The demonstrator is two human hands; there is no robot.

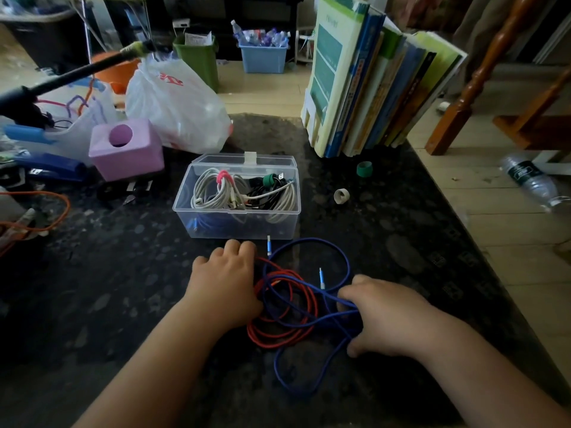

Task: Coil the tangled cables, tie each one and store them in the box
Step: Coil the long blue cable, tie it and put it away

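Note:
A red cable (279, 330) and a blue cable (312, 242) lie tangled together on the dark table, just in front of the clear plastic box (238, 225). The box stands open and holds several coiled cables, one tied with a pink strap, one with a green strap. My left hand (224, 281) rests curled on the left side of the tangle, over the red cable's end. My right hand (389, 316) grips strands of the blue cable at the right side of the tangle.
A green tie roll (364, 168) and a beige one (341, 196) lie right of the box. Books (370, 88) stand at the back right. A pink block (126, 148), a white plastic bag (176, 103) and clutter fill the left. The table edge runs along the right.

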